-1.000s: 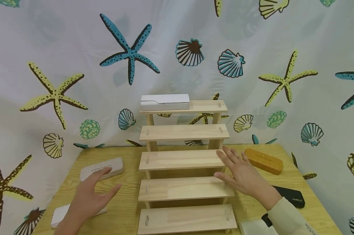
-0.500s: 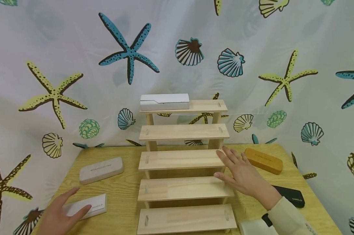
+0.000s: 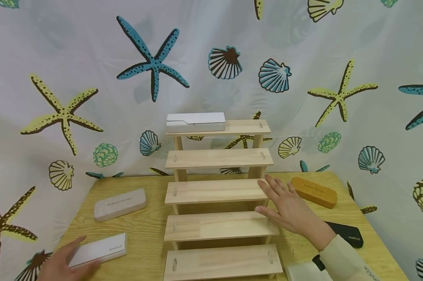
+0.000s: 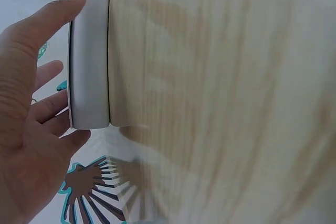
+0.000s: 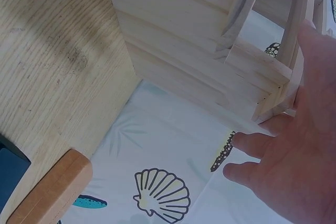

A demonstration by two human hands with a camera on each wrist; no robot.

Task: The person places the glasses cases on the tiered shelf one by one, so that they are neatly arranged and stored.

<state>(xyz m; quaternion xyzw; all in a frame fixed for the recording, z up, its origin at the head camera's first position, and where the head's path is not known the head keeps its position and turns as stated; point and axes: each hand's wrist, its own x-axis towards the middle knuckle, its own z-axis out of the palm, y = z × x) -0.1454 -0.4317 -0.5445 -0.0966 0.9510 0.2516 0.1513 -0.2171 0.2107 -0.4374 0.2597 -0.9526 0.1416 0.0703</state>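
Note:
My left hand straddles a white glasses case lying at the table's front left. The thumb lies along the near side and the fingers reach over to the far side. In the left wrist view the thumb tip touches the case's side, and the other fingertips are partly hidden behind it. My right hand rests with straight fingers on the right end of the stepped wooden stand. Another white glasses case sits on the top shelf, toward its left end.
A pale grey glasses case lies left of the stand. To its right are an orange-brown case, a black case partly behind the right forearm, and a whitish object under the sleeve. A patterned cloth hangs behind the table.
My left hand has moved down and left, from near the pale grey case to the white one, and its fingers have lowered around that case. The right hand stays on the stand.

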